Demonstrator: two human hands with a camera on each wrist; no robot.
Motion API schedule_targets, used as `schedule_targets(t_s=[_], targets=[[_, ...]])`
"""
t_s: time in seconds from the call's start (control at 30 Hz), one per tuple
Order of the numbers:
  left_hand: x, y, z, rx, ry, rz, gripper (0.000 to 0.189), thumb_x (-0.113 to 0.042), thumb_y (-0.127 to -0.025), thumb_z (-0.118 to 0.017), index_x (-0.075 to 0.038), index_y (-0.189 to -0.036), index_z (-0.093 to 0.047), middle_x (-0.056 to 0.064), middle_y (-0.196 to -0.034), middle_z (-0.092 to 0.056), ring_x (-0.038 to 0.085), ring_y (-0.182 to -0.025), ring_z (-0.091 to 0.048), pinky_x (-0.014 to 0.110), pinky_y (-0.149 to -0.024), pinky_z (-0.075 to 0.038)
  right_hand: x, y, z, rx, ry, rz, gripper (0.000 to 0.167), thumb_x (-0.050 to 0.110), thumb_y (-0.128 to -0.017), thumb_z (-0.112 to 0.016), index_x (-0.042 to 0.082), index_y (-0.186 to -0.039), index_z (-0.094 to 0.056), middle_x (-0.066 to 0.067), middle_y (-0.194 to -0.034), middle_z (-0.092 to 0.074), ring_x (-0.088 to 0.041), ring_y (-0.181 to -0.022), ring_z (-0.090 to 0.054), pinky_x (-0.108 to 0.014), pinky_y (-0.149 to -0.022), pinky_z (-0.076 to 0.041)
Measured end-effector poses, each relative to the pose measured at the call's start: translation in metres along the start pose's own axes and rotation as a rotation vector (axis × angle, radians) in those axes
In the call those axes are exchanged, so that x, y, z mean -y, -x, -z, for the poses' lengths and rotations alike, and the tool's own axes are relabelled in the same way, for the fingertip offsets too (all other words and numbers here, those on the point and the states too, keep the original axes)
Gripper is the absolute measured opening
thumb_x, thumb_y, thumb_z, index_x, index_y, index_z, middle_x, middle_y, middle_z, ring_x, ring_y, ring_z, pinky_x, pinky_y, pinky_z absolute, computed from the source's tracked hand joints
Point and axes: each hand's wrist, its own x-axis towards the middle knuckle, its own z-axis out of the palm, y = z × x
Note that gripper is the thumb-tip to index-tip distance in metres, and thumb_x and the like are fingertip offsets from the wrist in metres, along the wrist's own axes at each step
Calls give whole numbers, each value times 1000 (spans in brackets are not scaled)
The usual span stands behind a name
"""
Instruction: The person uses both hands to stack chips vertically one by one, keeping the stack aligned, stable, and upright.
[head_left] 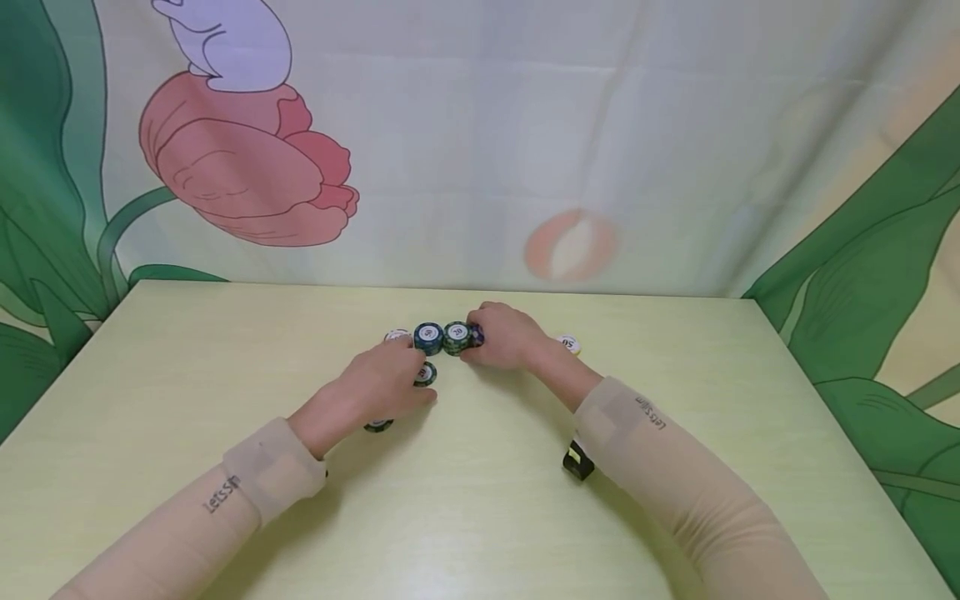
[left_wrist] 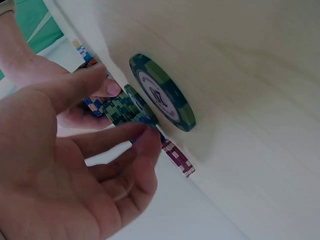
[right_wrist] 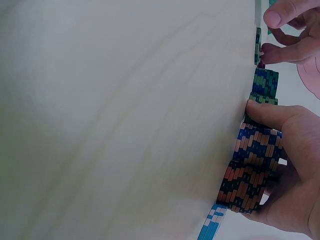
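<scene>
Several poker chip stacks stand in a row near the table's back. A blue stack [head_left: 428,337] and a green stack [head_left: 457,337] show in the head view. My right hand [head_left: 506,337] grips stacks at the row's right end. In the right wrist view its thumb touches a green stack, and its palm lies along a blue-orange stack [right_wrist: 257,147] and a black-orange stack [right_wrist: 242,186]. My left hand [head_left: 382,379] hovers around a low green chip pile [head_left: 427,374], thumb and forefinger apart. A green chip [left_wrist: 162,95] lies closest in the left wrist view.
A dark chip [head_left: 378,425] lies partly under my left wrist. White chips [head_left: 397,334] sit behind the left hand, and a yellow-edged chip [head_left: 570,343] lies beyond the right wrist. A small black object [head_left: 577,460] shows beside the right cuff. A printed curtain [head_left: 450,167] hangs behind the table.
</scene>
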Motion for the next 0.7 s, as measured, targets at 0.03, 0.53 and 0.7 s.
schedule_targets(t_s=[0.03, 0.53, 0.7], targets=[[0, 0, 0, -4, -9, 10, 34, -34, -93, -77, -3, -87, -65, 13, -97, -55, 23, -78, -52, 32, -57, -43, 0, 0, 0, 0, 1, -2, 42, 36, -91, -78, 6, -118, -68, -8, -112, -63, -22, -98, -60, -39, -88, -51], [8, -13, 0, 0, 41, 26, 28, -29, -86, -84, -8, -81, -66, 5, -83, -58, 20, -73, -53, 31, -58, -44, -1, 0, -1, -7, 0, 10, 42, 36, -91, -79, 6, -118, -68, -8, -112, -63, -22, -98, -60, -39, -89, -50], [9, -15, 3, 16, 83, 4, 23, -23, -86, -82, -9, -77, -66, 3, -77, -58, 17, -66, -51, 29, -55, -42, -1, -1, -1, -12, 3, 11, 41, 36, -91, -79, 6, -117, -68, -8, -112, -63, -22, -98, -60, -39, -88, -50]])
